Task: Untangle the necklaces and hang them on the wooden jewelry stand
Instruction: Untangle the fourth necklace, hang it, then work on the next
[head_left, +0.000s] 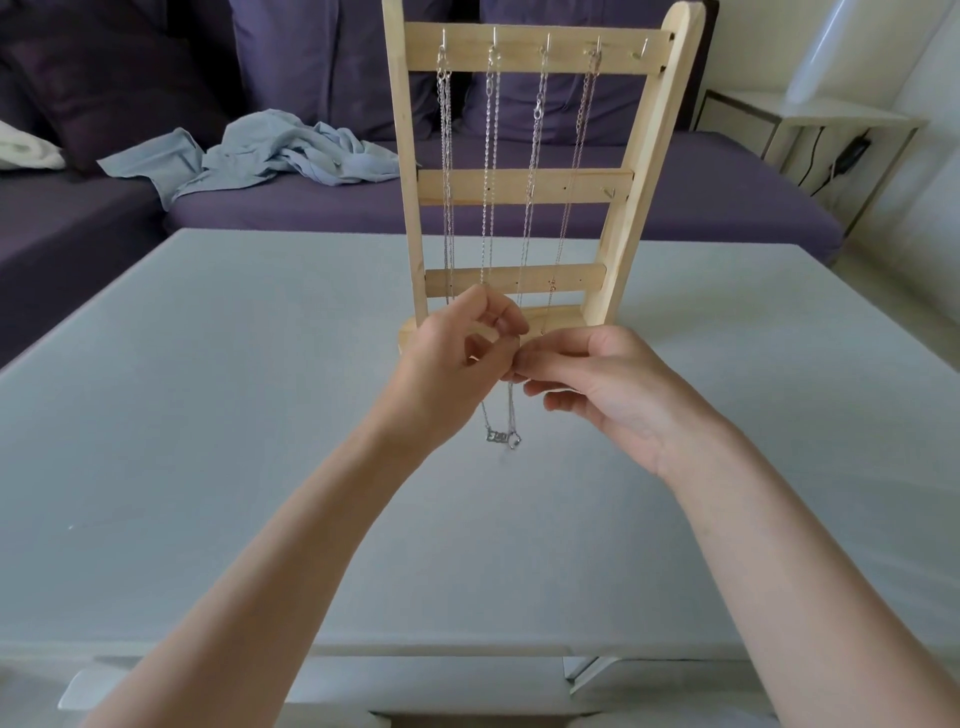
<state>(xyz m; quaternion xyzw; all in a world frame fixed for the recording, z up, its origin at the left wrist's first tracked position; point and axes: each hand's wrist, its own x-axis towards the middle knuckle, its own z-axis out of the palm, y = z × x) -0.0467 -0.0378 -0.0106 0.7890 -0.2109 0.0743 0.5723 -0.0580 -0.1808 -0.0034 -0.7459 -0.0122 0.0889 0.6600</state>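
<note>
Bare forearms enter from the near edge of the table (208, 415), one from each lower corner, and converge at its middle.

Left hand (447, 364): fingers curled, fingertips pinching thin chain just in front of the stand's base. Right hand (597, 384): thumb and forefinger closed on the same run of chain, touching the left fingertips; remaining fingers loosely curled beneath.

Pendants (503, 437): two small silver pieces, one a lettered plate, one a ring shape, hanging on chain below the joined fingers, over the tabletop; whether they touch it cannot be told.

Wooden jewelry stand (519, 184): upright at the table's far middle, three crossbars between two side posts, its base partly hidden by the hands. Top bar carries a row of small hooks.

Necklaces (491, 156): four silver chains hanging from the top-bar hooks, running straight down across the lower bars; the middle ones lead into the hands. The hook at the far right of the top bar is bare.

Table surface: pale grey, with broad open room left and right of the stand and between the arms; far edge just behind the stand.

Purple sofa (675, 176): directly beyond the far edge. Light blue cloth (270, 150): crumpled on the seat, left of the stand. White side table (810, 124): far right.
</note>
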